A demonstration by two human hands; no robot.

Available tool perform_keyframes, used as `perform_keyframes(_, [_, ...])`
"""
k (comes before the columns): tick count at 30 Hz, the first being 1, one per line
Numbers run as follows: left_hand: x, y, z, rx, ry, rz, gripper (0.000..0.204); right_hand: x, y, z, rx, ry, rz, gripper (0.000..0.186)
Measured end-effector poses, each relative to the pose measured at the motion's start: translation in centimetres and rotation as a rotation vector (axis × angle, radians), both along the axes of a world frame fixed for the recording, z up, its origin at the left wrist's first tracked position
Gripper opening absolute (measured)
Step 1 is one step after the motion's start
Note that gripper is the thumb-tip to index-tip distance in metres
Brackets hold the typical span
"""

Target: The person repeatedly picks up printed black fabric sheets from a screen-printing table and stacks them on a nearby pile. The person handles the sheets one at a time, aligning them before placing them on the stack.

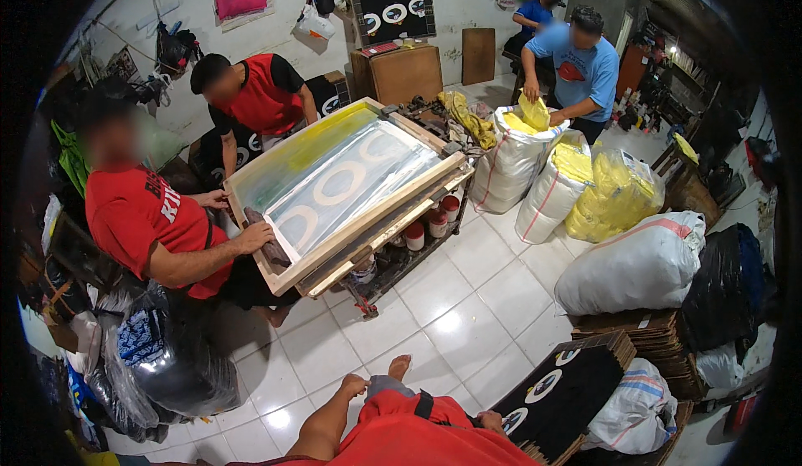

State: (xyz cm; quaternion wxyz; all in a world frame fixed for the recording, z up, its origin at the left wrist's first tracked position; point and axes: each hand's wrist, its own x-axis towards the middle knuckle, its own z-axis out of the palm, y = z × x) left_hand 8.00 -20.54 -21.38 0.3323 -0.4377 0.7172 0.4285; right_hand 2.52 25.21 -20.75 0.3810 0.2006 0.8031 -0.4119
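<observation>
The black printed panel (560,392) is lying at two o'clock from my right hand (491,421), the nearer one.
Its long axis is running seven to one o'clock; whether that hand's fingers or my left hand's (355,385) are gripping, I cannot tell.

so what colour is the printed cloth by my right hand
The cloth is black with white ovals; head view.

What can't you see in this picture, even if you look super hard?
All in the head view:
- Right forearm: the red shirt covers it; only part of the right hand shows.
- Anything inside the left hand: its curled fingers hide it.
- What fills the lying white sack: its cloth hides it.
- What's inside the jars: their sides hide it, and they're small.
</observation>
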Motion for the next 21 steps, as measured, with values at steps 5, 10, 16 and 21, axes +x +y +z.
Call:
perform_keyframes(5, [-0.4, -1.0, 0.6, -0.007, 0.003, 0.014, 0.021, -1.3, -0.4, -0.4, -0.158, -0.047, -0.15, 0.018])
perform_keyframes(10, [-1.0, -1.2, 0.9, -0.004, 0.002, 0.002, 0.021, -2.2, -1.0, -3.4, -0.28, -0.112, -0.474, 0.012])
perform_keyframes(16, [-1.5, -0.7, 1.5, 0.02, 0.002, 0.048, 0.019, -4.0, -2.1, -3.5, -0.283, -0.152, -0.469, 0.013])
perform_keyframes(21, [-2.1, -0.9, 2.1, 0.029, 0.029, 0.085, 0.02, -4.4, -3.0, -3.2, -0.282, -0.124, -0.441, 0.012])
